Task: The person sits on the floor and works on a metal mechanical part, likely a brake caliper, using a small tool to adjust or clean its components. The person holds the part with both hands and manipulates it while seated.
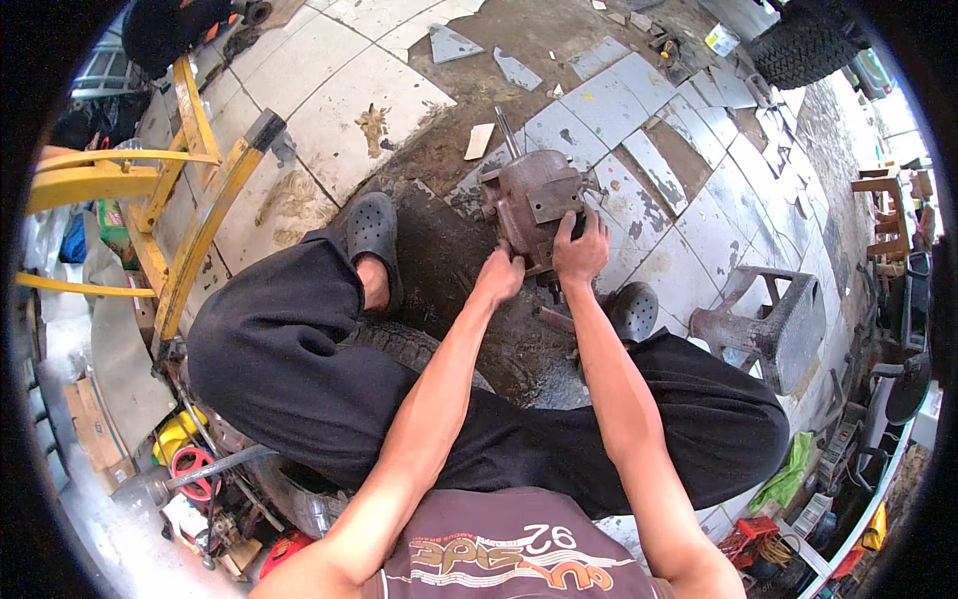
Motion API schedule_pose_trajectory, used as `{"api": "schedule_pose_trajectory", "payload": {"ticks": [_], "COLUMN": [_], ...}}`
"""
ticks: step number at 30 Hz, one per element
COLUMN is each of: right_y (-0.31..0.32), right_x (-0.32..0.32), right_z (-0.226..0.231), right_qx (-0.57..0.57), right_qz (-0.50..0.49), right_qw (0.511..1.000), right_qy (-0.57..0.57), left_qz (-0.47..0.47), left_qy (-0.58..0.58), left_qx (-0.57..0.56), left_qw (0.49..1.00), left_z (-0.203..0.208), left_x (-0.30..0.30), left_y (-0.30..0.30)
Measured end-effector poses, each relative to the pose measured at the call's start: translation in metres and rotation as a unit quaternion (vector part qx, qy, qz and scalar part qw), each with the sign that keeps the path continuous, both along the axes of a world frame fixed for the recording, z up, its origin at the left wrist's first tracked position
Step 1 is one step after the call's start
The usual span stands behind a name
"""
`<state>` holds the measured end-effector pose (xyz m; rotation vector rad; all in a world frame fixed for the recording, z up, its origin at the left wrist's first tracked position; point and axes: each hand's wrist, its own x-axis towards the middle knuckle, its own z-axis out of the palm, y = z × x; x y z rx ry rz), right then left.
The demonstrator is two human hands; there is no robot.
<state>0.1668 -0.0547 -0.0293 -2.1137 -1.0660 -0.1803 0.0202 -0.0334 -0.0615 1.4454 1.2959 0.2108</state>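
A rusty brown metal gearbox (520,192) stands on the dirty floor in front of me, with a long thin shaft (507,130) pointing up and away from its far end. A flat plate with small holes (556,199) sits on its upper right side. My left hand (502,273) is closed at the near left edge of the casing, its fingertips partly hidden. On the near right side, my right hand (582,248) grips the casing, fingers reaching up beside the plate. A short dark part (554,291) sticks out below the casing between my wrists.
My feet in grey clogs (373,235) flank the gearbox. A grey plastic stool (768,324) stands at right, a yellow metal frame (205,215) at left. Broken tiles (609,95) lie beyond. Tools and a red-handled item (196,473) crowd the lower left; a tyre (806,45) is far right.
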Motion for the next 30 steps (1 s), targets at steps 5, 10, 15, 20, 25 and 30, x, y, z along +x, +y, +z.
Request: {"api": "schedule_pose_trajectory", "payload": {"ticks": [5,10,15,20,25,30], "right_y": [0.000,0.000,-0.005,0.000,-0.006,-0.003], "right_x": [0.002,-0.007,0.001,-0.004,0.005,-0.003], "right_z": [0.000,0.001,-0.001,0.003,-0.005,0.001], "right_qx": [-0.004,-0.004,-0.014,-0.008,0.005,-0.009], "right_qz": [0.001,0.005,-0.003,0.005,-0.008,0.011], "right_qw": [1.000,1.000,1.000,1.000,1.000,1.000], "right_qy": [0.005,0.009,0.011,0.009,-0.004,0.006], "left_qz": [-0.023,0.078,0.043,0.035,0.075,0.042], "left_qy": [0.060,-0.049,-0.045,-0.023,-0.097,-0.015], "left_qx": [-0.040,0.085,-0.072,-0.063,-0.064,0.001], "left_qw": [0.997,0.992,0.995,0.997,0.990,0.999], "left_z": [0.007,-0.020,0.016,0.002,0.019,0.013], "left_x": [0.007,-0.004,0.008,-0.002,0.005,0.003], "left_y": [0.014,-0.013,0.004,0.009,-0.014,0.001]}}
